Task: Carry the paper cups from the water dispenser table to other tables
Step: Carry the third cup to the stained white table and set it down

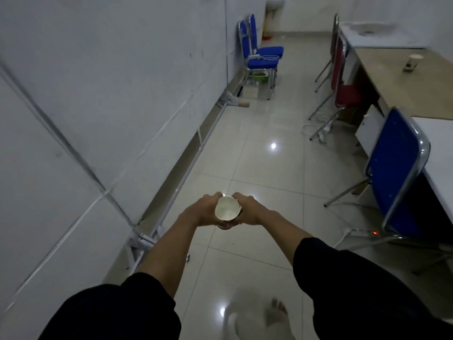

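Observation:
A white paper cup (227, 208) is held out in front of me over the tiled floor, its open mouth facing the camera. My left hand (204, 209) wraps its left side and my right hand (250, 210) its right side, fingers closed around the cup body. Another paper cup (413, 62) stands upright on the brown table (392, 77) at the far right.
A white partition wall (110, 94) runs along the left. Blue chairs (262, 52) stand at the far wall, a red chair (343, 77) and a blue chair (397, 173) line the tables on the right. A power strip (362, 232) and cables lie on the floor.

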